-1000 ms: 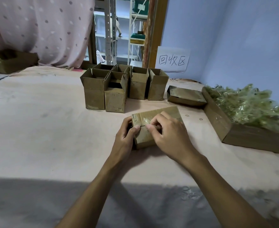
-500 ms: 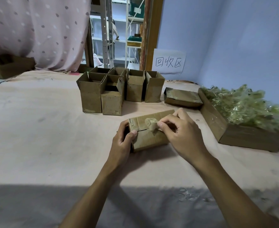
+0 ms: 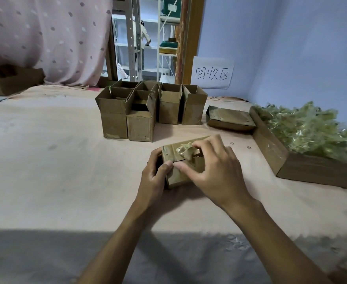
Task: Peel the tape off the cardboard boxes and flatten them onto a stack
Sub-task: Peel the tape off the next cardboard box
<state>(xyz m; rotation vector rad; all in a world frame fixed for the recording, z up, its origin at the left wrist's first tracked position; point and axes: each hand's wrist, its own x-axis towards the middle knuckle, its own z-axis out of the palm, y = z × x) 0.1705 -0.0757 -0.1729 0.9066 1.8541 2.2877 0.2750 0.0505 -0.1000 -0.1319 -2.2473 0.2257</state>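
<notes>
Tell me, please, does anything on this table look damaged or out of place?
Only small things. The front open box has a creased, leaning flap, and the tape scraps heap above the rim of the large carton at the right.

Your box (image 3: 180, 175) is dull olive-brown, its crumpled tape (image 3: 185, 150) glossy yellowish, your tabletop (image 3: 55, 160) pale peach-pink, curtain (image 3: 45, 37) pink with scattered grey dots, wall (image 3: 291, 48) lilac-blue, sign (image 3: 211, 73) white with black handwriting, tape heap (image 3: 311, 130) shiny yellow-green.

Soft, dimmish indoor light; broad shadow over the near table (image 3: 45, 253); wide-angle bowing, blurred right edge.
</notes>
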